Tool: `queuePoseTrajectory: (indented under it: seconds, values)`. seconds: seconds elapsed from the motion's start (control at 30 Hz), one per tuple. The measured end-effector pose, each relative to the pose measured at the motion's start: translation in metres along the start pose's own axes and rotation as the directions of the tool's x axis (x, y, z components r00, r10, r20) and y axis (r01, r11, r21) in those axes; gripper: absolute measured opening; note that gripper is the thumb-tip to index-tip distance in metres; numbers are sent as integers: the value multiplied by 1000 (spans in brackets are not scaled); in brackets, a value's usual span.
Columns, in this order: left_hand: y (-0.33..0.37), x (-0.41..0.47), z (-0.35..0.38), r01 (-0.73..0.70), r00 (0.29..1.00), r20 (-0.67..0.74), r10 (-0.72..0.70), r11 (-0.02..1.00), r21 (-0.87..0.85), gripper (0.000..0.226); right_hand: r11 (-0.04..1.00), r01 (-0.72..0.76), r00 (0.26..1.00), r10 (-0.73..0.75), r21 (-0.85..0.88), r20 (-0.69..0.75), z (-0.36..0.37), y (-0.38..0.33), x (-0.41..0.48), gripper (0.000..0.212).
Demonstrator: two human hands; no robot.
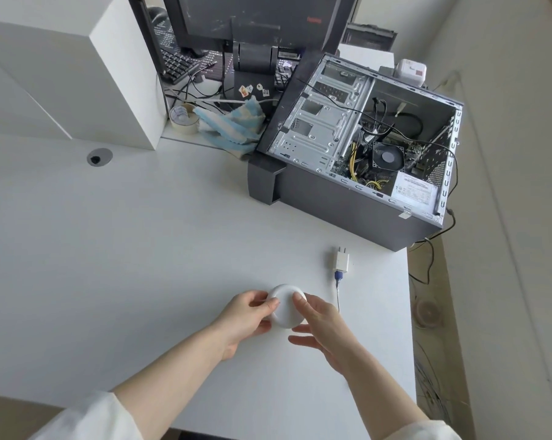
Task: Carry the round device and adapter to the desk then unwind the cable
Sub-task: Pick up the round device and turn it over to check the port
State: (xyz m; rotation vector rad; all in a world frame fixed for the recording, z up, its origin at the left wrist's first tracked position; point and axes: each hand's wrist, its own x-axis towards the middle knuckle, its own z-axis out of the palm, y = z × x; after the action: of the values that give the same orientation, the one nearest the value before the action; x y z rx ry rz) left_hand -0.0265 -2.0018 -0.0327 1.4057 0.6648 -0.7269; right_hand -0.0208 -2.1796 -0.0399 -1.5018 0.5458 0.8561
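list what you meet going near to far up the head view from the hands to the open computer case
left hand and right hand → round device → cable → adapter → open computer case

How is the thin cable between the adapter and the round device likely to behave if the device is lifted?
Probably floppy: the cable looks thin and lies slack on the desk. Likely it would tug the small adapter along. The round device, between both hands, seems light.

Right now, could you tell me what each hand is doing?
Left hand: closed on the round device, fingers on its left edge.
Right hand: fingers on the device's right side, holding it too.
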Motion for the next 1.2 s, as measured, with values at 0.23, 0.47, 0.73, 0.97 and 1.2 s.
queuePoseTrajectory:
  seconds: [0.23,0.47,0.73,0.97,1.2]
  values:
    - [8,-5,4,-16,1000,-18,15,998,-63,39,995,97,995,-98,-36,-13,-3,-4,3,81]
    - [19,-8,7,-27,1000,-7,26,992,-125,42,973,224,974,-226,-62,-27,-5,-13,0,72]
    - [27,1,10,29,999,-26,-31,998,-63,56,937,301,950,-311,-180,-33,-2,-11,-6,71]
    - [29,5,10,66,997,-25,-69,995,-75,74,890,376,916,-399,-257,-43,1,-14,-17,59]
    - [28,-1,13,90,995,-20,-93,988,-125,61,911,344,929,-365,-227,-56,-1,-13,-18,56]
